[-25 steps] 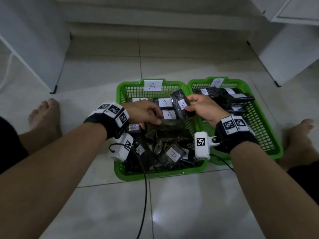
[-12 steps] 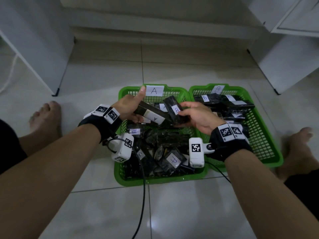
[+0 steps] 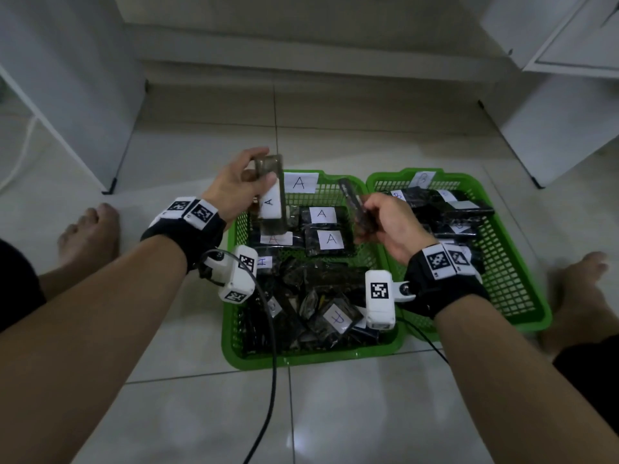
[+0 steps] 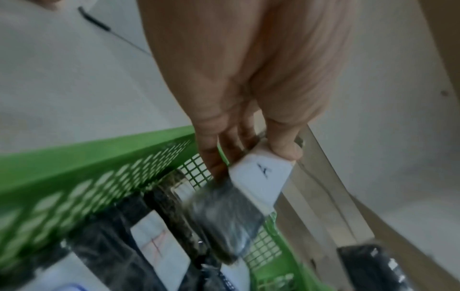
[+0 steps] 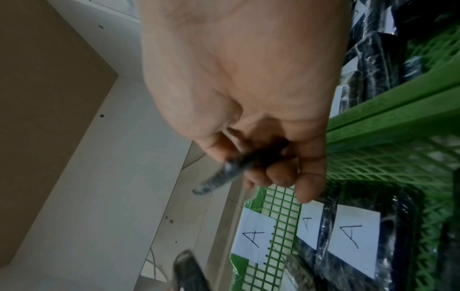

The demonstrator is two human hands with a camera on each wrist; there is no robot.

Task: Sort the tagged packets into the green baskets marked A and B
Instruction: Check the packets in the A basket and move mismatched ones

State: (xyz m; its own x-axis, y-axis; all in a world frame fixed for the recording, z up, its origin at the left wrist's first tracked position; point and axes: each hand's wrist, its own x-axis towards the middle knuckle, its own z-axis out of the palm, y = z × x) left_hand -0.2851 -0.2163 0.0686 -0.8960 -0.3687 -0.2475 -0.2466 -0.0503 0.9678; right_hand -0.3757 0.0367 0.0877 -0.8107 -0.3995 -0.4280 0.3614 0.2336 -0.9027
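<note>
Since half a second ago my left hand has lifted its packet from a slant to nearly upright, up past the far left corner of basket A. My right hand has drawn its own dark packet a little right, toward the wall between the two baskets.

The left packet shows a white tag with an A on it, facing me; my thumb and fingers curl round its upper half, the thumb pressing the tag's top edge in the left wrist view. The right packet stands edge-on, so I cannot read its tag; my fingers pinch its lower end tightly.

Below both hands, basket A holds flat packets tagged A along its far side and a loose heap of dark packets at its near side. Basket B touches it on the right, with a few packets piled in its far left corner.

Both baskets sit on the pale tiled floor, my bare feet either side, white cabinets beyond.
</note>
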